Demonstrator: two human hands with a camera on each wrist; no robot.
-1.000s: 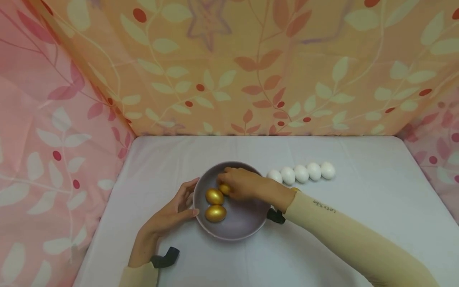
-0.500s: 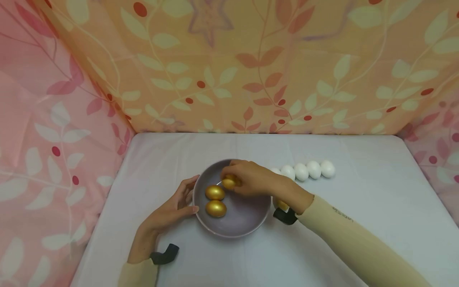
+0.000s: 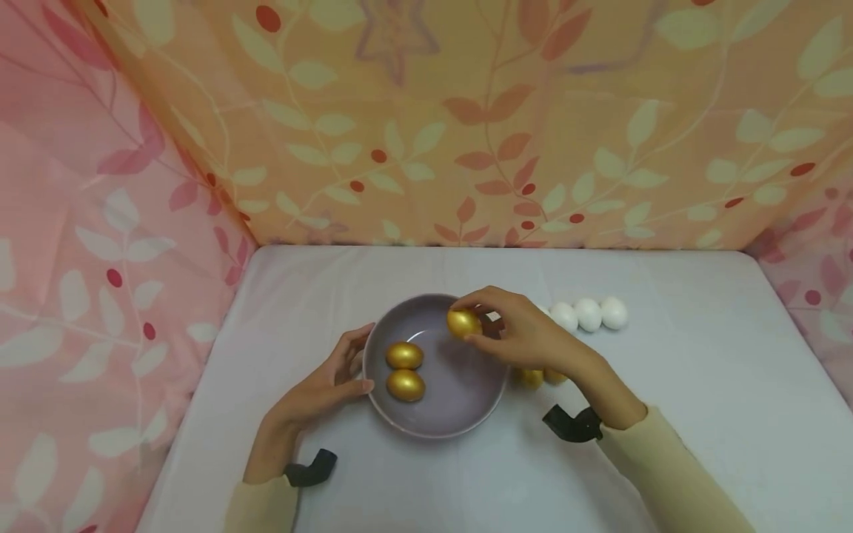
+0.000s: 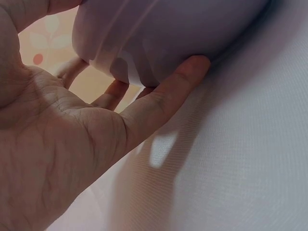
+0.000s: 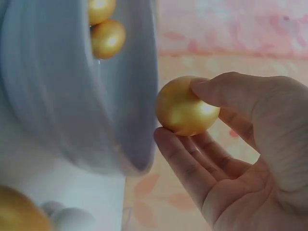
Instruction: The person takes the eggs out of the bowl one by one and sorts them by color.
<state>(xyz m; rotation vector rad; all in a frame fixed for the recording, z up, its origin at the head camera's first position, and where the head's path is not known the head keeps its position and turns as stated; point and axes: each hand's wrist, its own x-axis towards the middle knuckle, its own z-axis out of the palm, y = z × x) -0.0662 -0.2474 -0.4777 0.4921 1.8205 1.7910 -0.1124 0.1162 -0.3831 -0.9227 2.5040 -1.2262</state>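
Note:
A mauve bowl [image 3: 460, 400] stands on the table with two golden eggs [image 3: 405, 385] side by side at its left. My left hand [image 3: 326, 389] holds the bowl's left side, thumb at the rim; in the left wrist view its fingers [image 4: 168, 91] lie against the outer wall. My right hand [image 3: 526, 329] pinches a third golden egg [image 3: 463, 323] between thumb and fingertips, over the right part of the bowl. In the right wrist view this held egg [image 5: 185, 106] is raised above the bowl's rim [image 5: 149, 96].
Golden eggs [image 3: 531, 378] lie on the white tablecloth right of the bowl, partly hidden by my right hand. Behind them runs a row of white eggs [image 3: 589, 314]. Patterned cloth [image 3: 426, 148] hangs behind the table and on both sides.
My right hand has lifted the golden egg from beside the other two and carried it up and to the right. The left hand has stayed at the bowl.

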